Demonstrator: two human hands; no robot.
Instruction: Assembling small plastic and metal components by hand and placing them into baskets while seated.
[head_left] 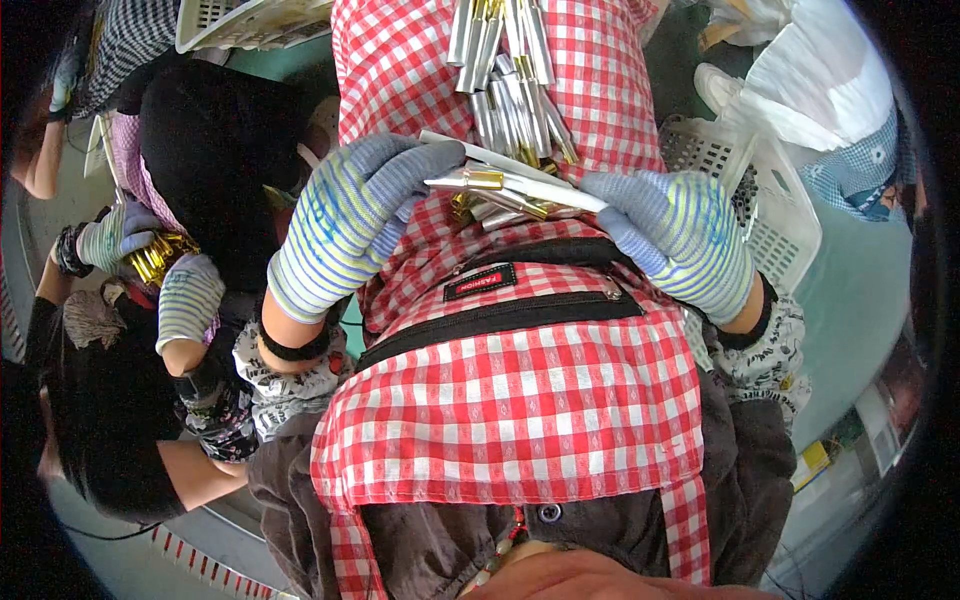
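Nearest lies the dark shirt [430,540], its collar open around a beaded necklace [503,547], and over it the red-and-white checked apron [510,400], which has 2 black zips [500,330] across the waist and a small black-and-red label [478,283] between them. Just beyond the zips, both hands wear striped knit gloves. The left hand [355,205] is curled, its fingertips gripping a loose bundle of slim tubes [480,180], silver with gold parts. 2 white sticks [550,190] run from the bundle across to the right hand [685,235], whose bent fingers meet their ends; I cannot tell whether those fingers are pinching the sticks or only touching them. The bundle sits above the lap, between the hands. Past it, more silver and gold tubes lie in a heap [510,110] along the apron's skirt. To the right of the lap stands a white plastic basket [785,210] with holes in its walls. On the left, a co-worker in black [100,420] holds gold tubes [160,257] between 2 gloved hands. Farther off are another white basket [225,25] at upper left and a white shoe [715,88] at upper right.
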